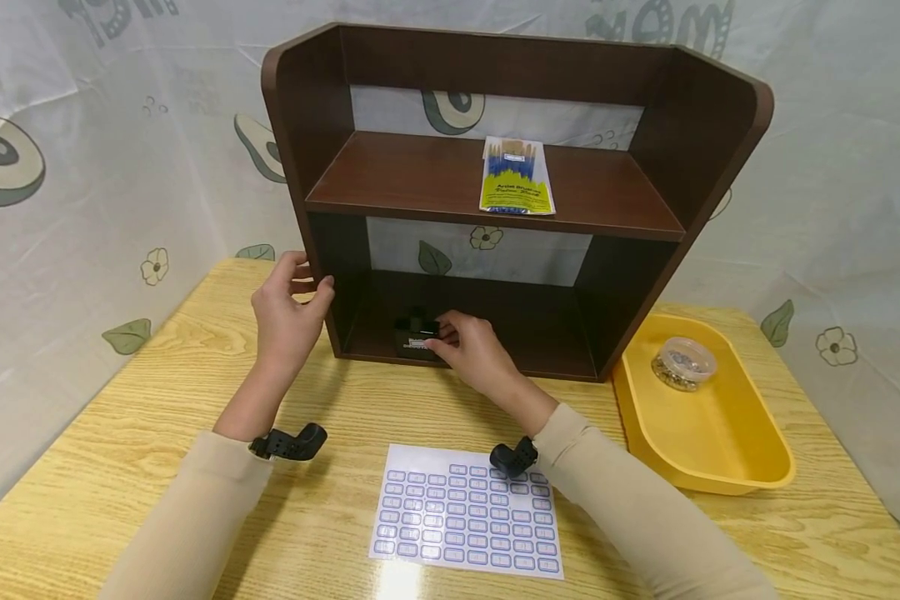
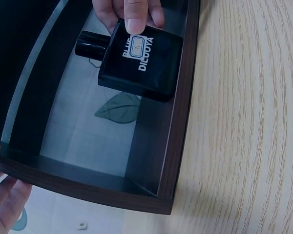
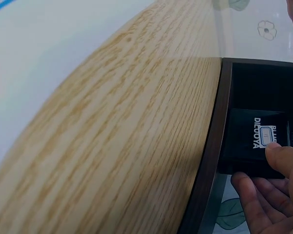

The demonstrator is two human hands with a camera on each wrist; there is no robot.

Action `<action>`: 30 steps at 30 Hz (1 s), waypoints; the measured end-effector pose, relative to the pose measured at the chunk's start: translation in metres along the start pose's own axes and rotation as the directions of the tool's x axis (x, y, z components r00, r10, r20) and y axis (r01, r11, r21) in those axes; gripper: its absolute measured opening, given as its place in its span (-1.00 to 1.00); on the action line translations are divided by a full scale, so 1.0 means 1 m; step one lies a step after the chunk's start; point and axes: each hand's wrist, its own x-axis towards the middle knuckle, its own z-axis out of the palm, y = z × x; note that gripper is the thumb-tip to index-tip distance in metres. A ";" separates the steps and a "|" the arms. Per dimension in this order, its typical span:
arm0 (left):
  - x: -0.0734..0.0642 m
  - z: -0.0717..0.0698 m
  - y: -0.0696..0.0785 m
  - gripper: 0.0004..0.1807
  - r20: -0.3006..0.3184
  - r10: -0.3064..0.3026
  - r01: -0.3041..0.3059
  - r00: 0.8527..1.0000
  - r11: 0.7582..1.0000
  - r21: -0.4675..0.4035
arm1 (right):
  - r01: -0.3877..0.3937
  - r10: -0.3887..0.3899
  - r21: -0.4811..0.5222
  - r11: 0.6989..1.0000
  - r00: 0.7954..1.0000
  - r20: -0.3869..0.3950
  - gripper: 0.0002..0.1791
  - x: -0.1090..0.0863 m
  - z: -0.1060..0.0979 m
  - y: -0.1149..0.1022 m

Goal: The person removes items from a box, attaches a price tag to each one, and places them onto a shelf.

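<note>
A dark brown two-tier shelf point(image 1: 420, 187) stands on the table. On its lower tier, near the front left, is a black square perfume bottle point(image 2: 119, 70) with a cylindrical cap, white lettering and a small blue-bordered sticker point(image 2: 137, 47). My right hand point(image 1: 476, 346) pinches the bottle by its right side; in the right wrist view the thumb lies at the sticker's edge on the front. The bottle stands upright, its base at the tier's front edge. My left hand point(image 1: 288, 317) grips the shelf's left side panel, thumb on the inner side and fingers outside.
A flat pack of artist brushes point(image 1: 516, 179) lies on the upper tier. To the right, a yellow tray point(image 1: 708, 446) holds a round clear container point(image 1: 684, 364) of small items. A sheet of blue-bordered stickers point(image 1: 465, 517) lies in front on the wooden table point(image 1: 330, 500).
</note>
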 end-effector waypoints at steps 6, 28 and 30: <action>-0.001 -0.001 0.001 -0.73 -0.001 -0.002 0.002 1.000 1.000 -0.011 | -0.013 0.013 -0.015 1.000 1.000 0.010 -0.50 0.001 0.000 -0.001; -0.002 0.001 0.001 -0.72 -0.011 -0.002 0.001 1.000 1.000 -0.023 | -0.025 0.025 -0.008 1.000 0.999 0.032 -0.53 -0.008 -0.007 -0.003; -0.002 0.001 0.001 -0.72 -0.012 0.000 0.000 1.000 1.000 -0.023 | -0.018 0.018 -0.015 1.000 0.999 0.034 -0.54 -0.013 -0.011 -0.004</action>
